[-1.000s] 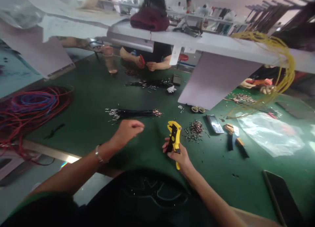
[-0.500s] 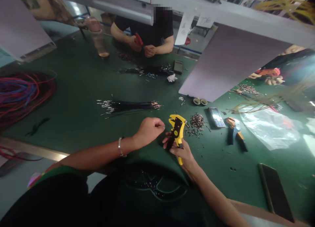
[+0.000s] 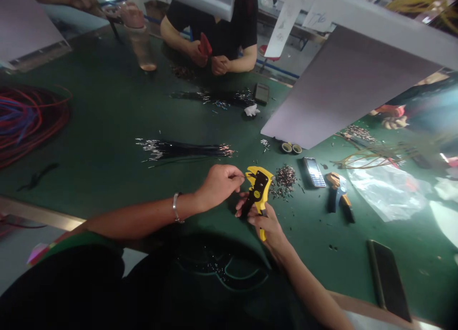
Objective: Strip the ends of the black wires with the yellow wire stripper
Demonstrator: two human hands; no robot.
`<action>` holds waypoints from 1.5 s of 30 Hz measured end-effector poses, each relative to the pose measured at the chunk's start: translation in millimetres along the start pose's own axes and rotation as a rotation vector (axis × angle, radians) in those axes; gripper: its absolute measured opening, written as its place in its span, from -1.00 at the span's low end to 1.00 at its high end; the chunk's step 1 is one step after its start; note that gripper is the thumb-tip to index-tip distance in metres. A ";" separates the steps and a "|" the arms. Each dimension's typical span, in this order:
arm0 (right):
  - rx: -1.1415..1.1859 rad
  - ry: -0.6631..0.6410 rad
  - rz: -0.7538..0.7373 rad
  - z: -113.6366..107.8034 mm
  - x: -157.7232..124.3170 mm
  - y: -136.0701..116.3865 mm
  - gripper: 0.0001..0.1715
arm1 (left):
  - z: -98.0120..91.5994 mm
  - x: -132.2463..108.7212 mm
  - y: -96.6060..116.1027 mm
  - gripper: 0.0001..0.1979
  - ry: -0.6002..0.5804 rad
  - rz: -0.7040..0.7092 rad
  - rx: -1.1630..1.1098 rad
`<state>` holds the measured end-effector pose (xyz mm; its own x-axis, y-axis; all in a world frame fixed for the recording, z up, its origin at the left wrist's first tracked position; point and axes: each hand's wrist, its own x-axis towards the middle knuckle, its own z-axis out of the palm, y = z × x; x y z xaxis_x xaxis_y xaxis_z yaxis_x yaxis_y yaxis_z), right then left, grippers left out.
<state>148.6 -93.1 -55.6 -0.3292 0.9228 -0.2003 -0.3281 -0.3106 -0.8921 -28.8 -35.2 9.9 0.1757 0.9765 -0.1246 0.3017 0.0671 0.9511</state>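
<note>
My right hand (image 3: 266, 220) is wrapped around a yellow and black wire stripper (image 3: 260, 187), its jaws pointing up and to the left. My left hand (image 3: 225, 180) is closed in a pinch just left of those jaws. Between the fingertips and the jaws a short bit of thin black wire (image 3: 246, 177) shows; most of it is hidden by the hand. Beyond my left hand lies a bundle of black wires (image 3: 189, 150), with silvery ends at the left and coppery ends at the right. A pile of small cut wire pieces (image 3: 285, 176) sits right of the stripper.
Right of the pile are a keypad phone (image 3: 315, 172), a second stripper (image 3: 338, 191), a plastic bag (image 3: 390, 187) and a smartphone (image 3: 389, 278). Red and blue wire coils (image 3: 32, 122) lie left. A grey divider (image 3: 343, 87) stands ahead; across the table a co-worker holds a red tool (image 3: 205, 45).
My left hand has moved slightly right and up, bringing the thin wire to the stripper's jaws. My right hand keeps its hold on the stripper. The view has shifted a little.
</note>
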 end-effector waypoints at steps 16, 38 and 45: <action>-0.051 0.014 0.010 5.0 1.3 -8.4 -0.41 | 7.3 -1.2 -10.7 -0.86 -0.102 -0.179 -0.225; -0.070 -0.130 0.008 -9.2 -1.1 -15.6 -0.33 | -28.1 26.3 -5.3 -0.88 -0.184 -0.117 -0.256; -0.013 -0.225 0.036 -7.6 -3.7 -15.8 -0.33 | -25.7 21.8 -3.7 -0.90 -0.266 -0.156 -0.370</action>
<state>161.7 -89.8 -43.9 -0.5299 0.8368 -0.1382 -0.3016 -0.3382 -0.8914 -50.2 -8.8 10.9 0.4034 0.8659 -0.2959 -0.0015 0.3240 0.9461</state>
